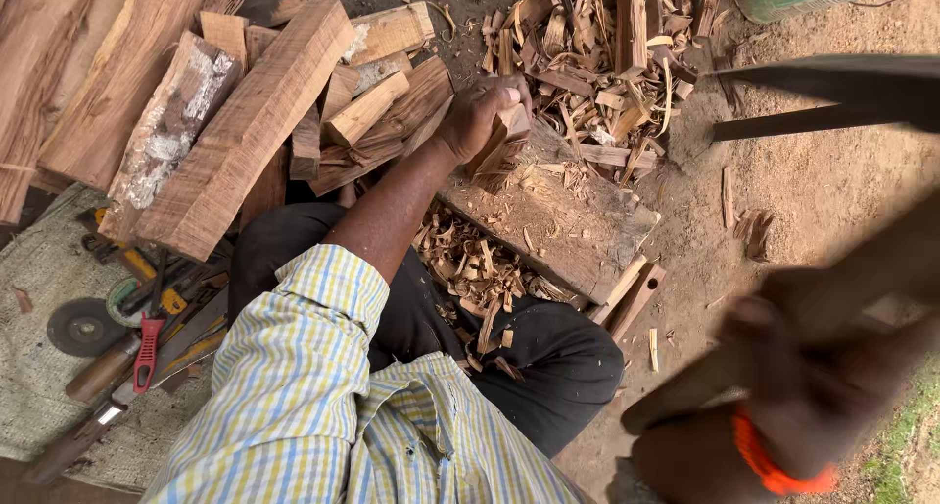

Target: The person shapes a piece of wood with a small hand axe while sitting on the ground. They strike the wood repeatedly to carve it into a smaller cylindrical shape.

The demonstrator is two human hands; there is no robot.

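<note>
Left hand [482, 112]: closed round a small wood block [509, 127], held upright on a chopping block [563, 215]. Right hand [793, 367]: blurred, close to lens, wrapped round a tool handle [862, 279]; orange wristband [769, 465]. Dark blade [832, 78] at upper right. Shavings [597, 53] heaped beyond the block. Cut timber [245, 132] stacked to the left. Hand tools [147, 318] on cloth, lower left.

Short-sleeved shirt [323, 406] checked yellow, blue and white — dark trousers [548, 367], orange wristband [774, 470] on the right.
</note>
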